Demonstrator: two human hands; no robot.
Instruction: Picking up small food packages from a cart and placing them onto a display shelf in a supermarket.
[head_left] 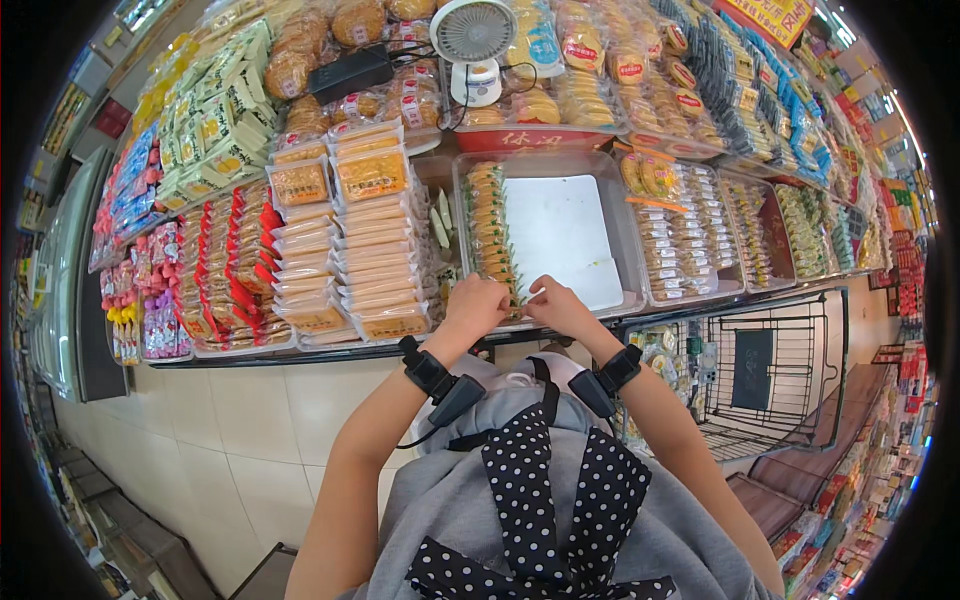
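Observation:
A single row of small wrapped biscuit packs [489, 222] with green-edged wrappers runs front to back along the left side of a clear plastic tray [632, 262]. A white board [565, 240] covers the tray's bottom beside the row. At the near end of the row, my left hand [480, 304] is closed, its fingertips against the front packs. My right hand [562, 306] sits just right of them over the tray's front edge, fingers curled into a pinch. What either hand grips is hidden by the fingers.
Left of the tray stand tall stacks of wrapped crackers [378, 240]. Other packaged biscuits [690, 235] fill trays at right. Behind are a small white fan [474, 50] and a black box [350, 74]. A wire shopping cart [800, 370] with packs inside stands at my right.

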